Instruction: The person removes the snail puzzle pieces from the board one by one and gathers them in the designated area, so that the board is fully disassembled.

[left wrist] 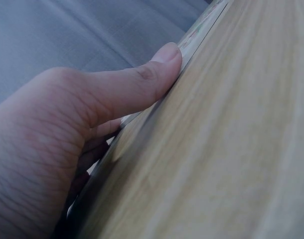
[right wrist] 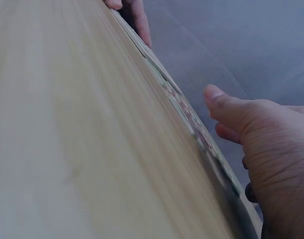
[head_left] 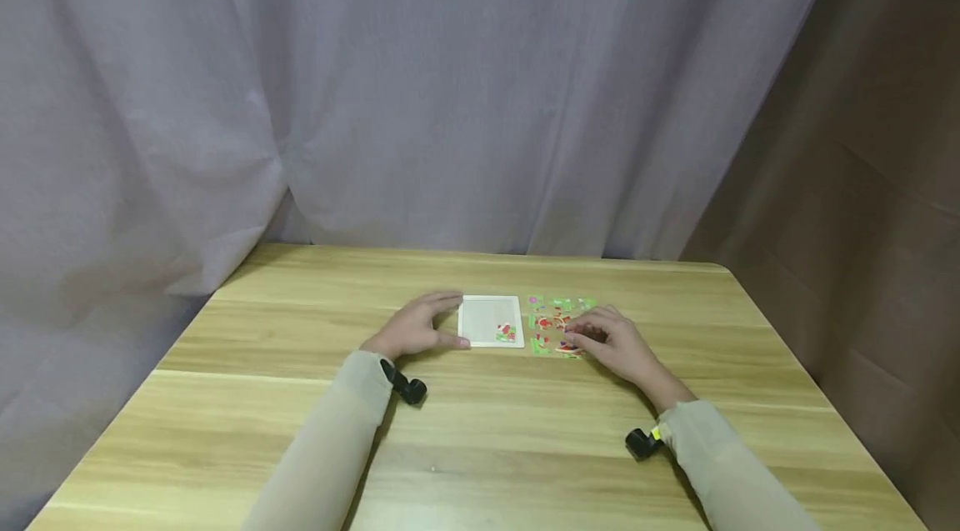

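A thin square board with a white border (head_left: 491,345) lies on the table, bearing a small red, white and green picture in its near right corner. My left hand (head_left: 420,326) holds it at the left side, thumb at the near corner and fingers at the far corner. In the left wrist view the left thumb (left wrist: 142,82) lies along the board's edge. Right of the board is a clear sheet of red and green stickers (head_left: 542,345). Over its right part hovers my right hand (head_left: 611,341), thumb and index tips a little apart, nothing visibly held between them; the hand partly covers the sheet.
Both items lie on a wood-grain table (head_left: 480,431), towards its far edge. Grey curtains (head_left: 450,97) hang behind it, and a brownish one (head_left: 862,222) at the right. Small black cameras (head_left: 411,391) are strapped at both wrists.
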`<state>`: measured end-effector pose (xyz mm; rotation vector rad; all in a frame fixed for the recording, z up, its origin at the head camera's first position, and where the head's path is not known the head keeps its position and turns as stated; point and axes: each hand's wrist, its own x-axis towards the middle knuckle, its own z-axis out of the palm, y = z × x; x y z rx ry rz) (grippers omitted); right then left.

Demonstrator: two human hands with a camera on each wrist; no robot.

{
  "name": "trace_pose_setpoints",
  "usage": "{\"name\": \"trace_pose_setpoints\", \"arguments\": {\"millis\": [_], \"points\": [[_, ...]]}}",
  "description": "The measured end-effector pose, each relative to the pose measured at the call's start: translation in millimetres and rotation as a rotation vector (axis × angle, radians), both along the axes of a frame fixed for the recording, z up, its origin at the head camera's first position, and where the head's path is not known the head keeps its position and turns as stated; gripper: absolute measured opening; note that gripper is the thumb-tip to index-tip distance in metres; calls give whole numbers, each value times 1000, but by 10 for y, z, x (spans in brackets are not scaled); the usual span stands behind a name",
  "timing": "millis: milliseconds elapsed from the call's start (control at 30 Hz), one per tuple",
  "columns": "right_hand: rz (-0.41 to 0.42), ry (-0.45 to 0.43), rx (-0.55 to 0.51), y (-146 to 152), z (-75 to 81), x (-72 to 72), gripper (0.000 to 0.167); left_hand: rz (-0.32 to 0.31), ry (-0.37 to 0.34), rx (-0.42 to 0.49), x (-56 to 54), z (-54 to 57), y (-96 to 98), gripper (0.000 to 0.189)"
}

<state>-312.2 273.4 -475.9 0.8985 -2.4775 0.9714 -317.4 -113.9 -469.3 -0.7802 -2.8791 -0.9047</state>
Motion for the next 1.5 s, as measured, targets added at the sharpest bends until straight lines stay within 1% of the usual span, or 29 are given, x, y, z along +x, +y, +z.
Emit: {"name": "trace_pose_setpoints", "arguments": {"millis": [133,300,433,567,633,733,933,1100,1333,1500], "points": [[27,-15,-12,-154,23,-35,12,-4,-4,-20,-4,-14,-3,97],[76,-7,1,-498,53,-111,15,1,7,1,-9,5,-5,96],[89,-3,67,-786,72,-146,26,-4,8,-3,-8,7,1,96],[41,17,171,-952,82,-156,42,-6,2,-12,-4,-3,14,96],[9,26,212,-977,77,-159,45,-6,4,-8,-6,-10,21,96],[-14,26,236,-975,72,-164,44,-7,2,-4,-11,-9,28,96],[-13,21,247,-955,64,-201,39,-6,13,-12,-40,13,27,97],[-8,-12,236,-965,66,-210,37,-12,27,-28,-63,26,19,96],[7,-44,210,-973,63,-198,37,-10,19,-27,-82,-7,11,97],[13,-62,183,-966,89,-186,35,-13,10,-21,-80,12,22,97]]}}
